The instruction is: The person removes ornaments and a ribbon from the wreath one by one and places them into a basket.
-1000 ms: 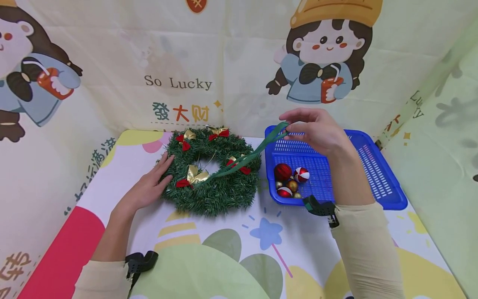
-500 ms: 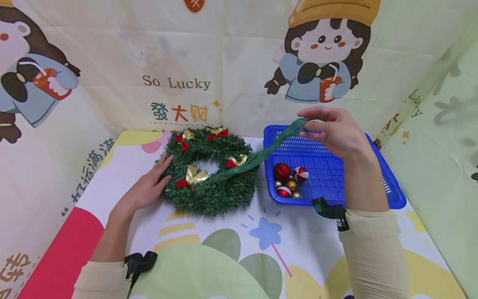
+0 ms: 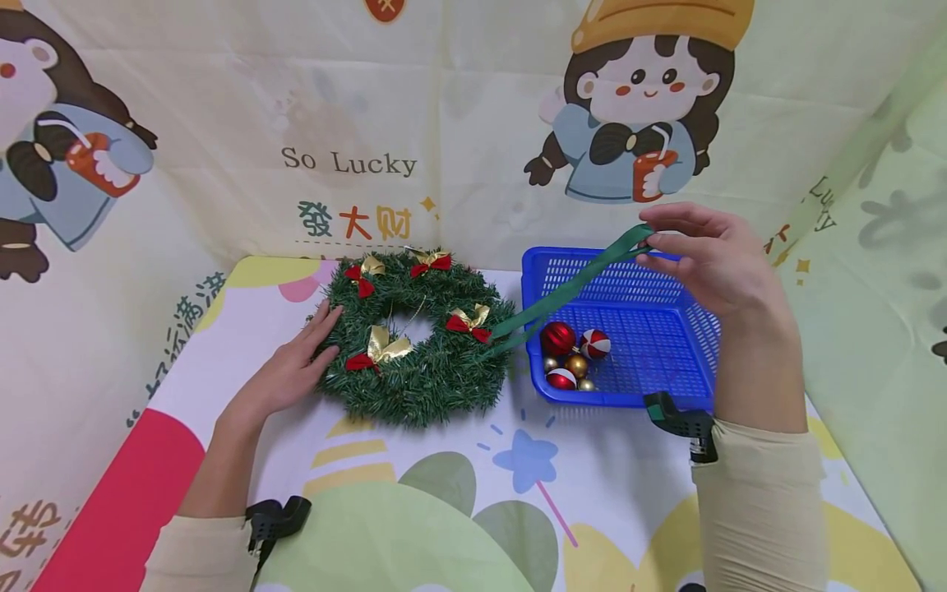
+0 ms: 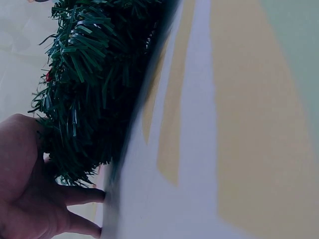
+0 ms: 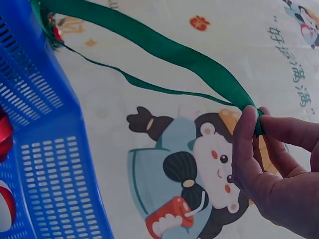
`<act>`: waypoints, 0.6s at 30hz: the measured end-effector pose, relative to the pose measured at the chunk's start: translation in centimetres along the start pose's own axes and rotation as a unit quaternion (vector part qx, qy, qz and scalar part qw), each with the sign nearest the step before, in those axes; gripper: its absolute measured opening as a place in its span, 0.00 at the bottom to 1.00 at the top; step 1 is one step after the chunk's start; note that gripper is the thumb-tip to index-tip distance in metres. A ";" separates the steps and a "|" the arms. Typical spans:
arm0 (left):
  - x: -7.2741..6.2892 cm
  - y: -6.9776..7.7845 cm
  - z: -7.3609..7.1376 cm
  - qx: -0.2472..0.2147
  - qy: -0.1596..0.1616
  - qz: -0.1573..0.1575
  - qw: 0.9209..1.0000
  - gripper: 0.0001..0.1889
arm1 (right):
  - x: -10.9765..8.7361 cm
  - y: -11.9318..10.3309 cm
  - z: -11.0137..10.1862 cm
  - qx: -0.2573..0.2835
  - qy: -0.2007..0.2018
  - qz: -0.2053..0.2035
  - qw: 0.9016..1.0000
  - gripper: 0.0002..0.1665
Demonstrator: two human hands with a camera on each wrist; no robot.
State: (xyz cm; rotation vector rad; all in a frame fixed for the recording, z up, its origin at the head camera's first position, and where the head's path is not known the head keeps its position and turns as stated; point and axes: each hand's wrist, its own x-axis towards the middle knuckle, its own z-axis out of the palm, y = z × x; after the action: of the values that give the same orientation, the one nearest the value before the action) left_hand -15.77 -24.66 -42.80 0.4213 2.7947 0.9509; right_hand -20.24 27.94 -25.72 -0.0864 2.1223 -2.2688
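Note:
A green wreath (image 3: pixel 422 395) with several red and gold bows (image 3: pixel 388 346) lies on the table. My left hand (image 3: pixel 294 368) rests against its left side with the fingers straight; in the left wrist view the fingertips reach down to the tabletop beside the green needles (image 4: pixel 94 89). My right hand (image 3: pixel 728 259) is raised over the basket and pinches the end of a green ribbon (image 3: pixel 573 284) between thumb and fingers. The ribbon slants down to the wreath's right edge. Its two strands, one broad and one narrow, show in the right wrist view (image 5: pixel 179 55).
A blue plastic basket (image 3: pixel 617 400) stands right of the wreath, partly behind my right forearm. Red, gold and striped Christmas balls (image 3: pixel 558 338) sit in its left part. A printed cloth wall (image 3: pixel 473 123) rises behind the table.
My right hand has moved right, drawing the ribbon off the top of the wreath and out over the basket. The left hand has stayed in place at the wreath.

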 end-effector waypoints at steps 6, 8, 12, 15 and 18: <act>0.0 0.0 0.0 -0.002 -0.001 0.000 1.000 0.35 | -0.5 -0.2 -1.2 0.044 0.015 0.002 0.999 0.17; 0.0 0.0 0.0 -0.002 -0.001 0.000 1.000 0.35 | -0.6 -0.2 -1.5 0.067 0.019 0.002 0.998 0.17; 0.0 -0.1 0.0 -0.003 -0.001 0.001 1.000 0.35 | -0.8 -0.2 -2.3 0.101 0.032 0.006 0.994 0.18; 0.1 -0.1 0.0 -0.003 -0.002 0.001 1.000 0.35 | -0.9 -0.2 -2.9 0.116 0.047 0.012 0.992 0.18; 0.1 0.0 0.0 -0.003 -0.002 -0.001 1.000 0.35 | -1.0 -0.2 -3.6 0.132 0.064 0.016 0.989 0.18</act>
State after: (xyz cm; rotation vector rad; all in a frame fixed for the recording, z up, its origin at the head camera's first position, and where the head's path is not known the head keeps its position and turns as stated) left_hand -15.83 -24.67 -42.81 0.4189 2.7865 0.9577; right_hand -19.48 31.61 -25.75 0.1026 1.8380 -2.5740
